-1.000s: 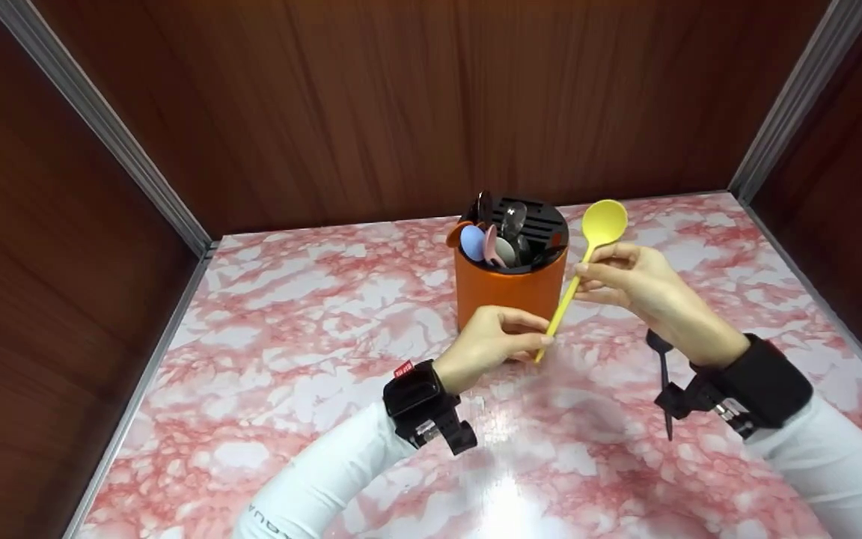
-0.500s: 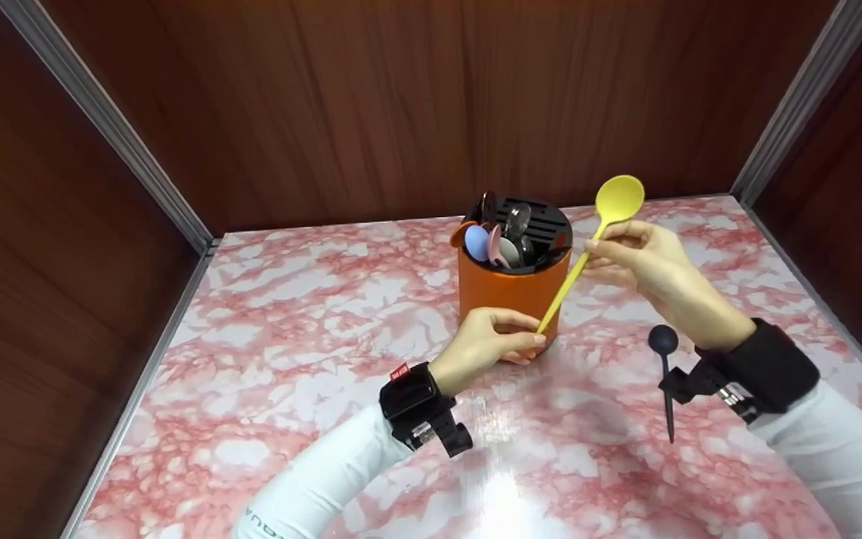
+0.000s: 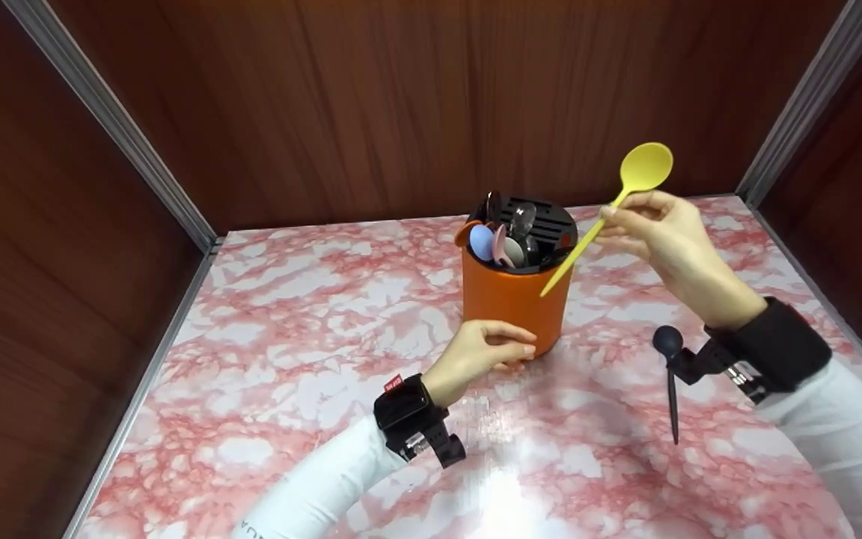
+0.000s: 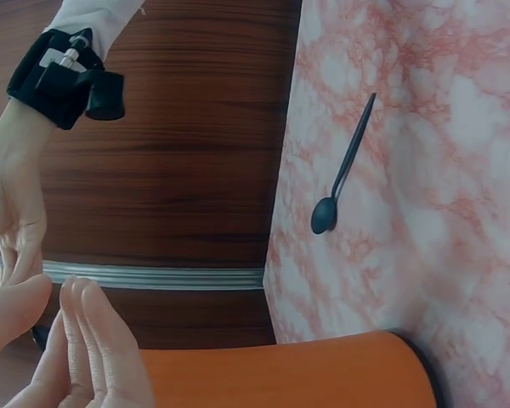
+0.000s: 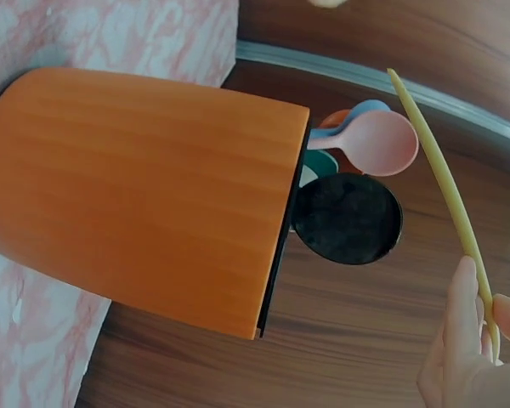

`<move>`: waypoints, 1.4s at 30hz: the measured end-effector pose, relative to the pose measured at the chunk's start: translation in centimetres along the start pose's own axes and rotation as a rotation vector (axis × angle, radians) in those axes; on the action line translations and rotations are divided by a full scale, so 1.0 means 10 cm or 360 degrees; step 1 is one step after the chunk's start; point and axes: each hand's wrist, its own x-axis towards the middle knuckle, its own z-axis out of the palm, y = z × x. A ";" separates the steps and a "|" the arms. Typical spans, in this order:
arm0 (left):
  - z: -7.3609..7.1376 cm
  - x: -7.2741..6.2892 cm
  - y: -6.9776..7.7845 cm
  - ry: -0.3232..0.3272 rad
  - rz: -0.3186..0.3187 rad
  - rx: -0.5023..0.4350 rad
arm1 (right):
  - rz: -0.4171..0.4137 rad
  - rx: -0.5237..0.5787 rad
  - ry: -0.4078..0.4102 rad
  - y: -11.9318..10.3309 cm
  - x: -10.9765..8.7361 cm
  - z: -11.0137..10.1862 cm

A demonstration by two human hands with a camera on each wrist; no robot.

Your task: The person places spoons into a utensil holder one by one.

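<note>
My right hand (image 3: 674, 239) pinches a yellow spoon (image 3: 646, 166) by the handle just below its bowl. The bowl points up and away, while the thin handle end slants down in front of an orange utensil holder (image 3: 513, 299). In the right wrist view, thumb and fingers grip the spoon (image 5: 446, 183) beside the holder's top. My left hand (image 3: 474, 355) hovers low before the holder, holding nothing, its fingers loosely bent. Several utensils stand in the holder's black slotted top, among them a blue spoon (image 3: 482, 242) and a pink spoon (image 5: 378, 143).
A dark spoon (image 3: 668, 341) lies on the pink-and-white marbled tabletop (image 3: 311, 322), under the right wrist in the head view. Brown wood-grain panels (image 3: 341, 112) with grey metal edging enclose the back and sides.
The left fingers have let go of the yellow spoon's handle end. My right hand has carried the spoon up and to the right, while the left hand has dropped slightly.
</note>
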 end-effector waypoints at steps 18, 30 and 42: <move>-0.05 -0.09 -0.21 0.0043 -0.0118 -0.0055 | -0.0253 0.0379 0.0113 0.00 0.19 -0.05; 0.01 -0.21 -0.36 -0.0022 -0.0140 -0.0042 | -0.0327 0.0353 0.0143 0.05 0.25 -0.11; -0.02 -0.25 -0.54 -0.0005 -0.0201 -0.0065 | -0.0429 0.0061 0.0224 0.17 0.29 -0.13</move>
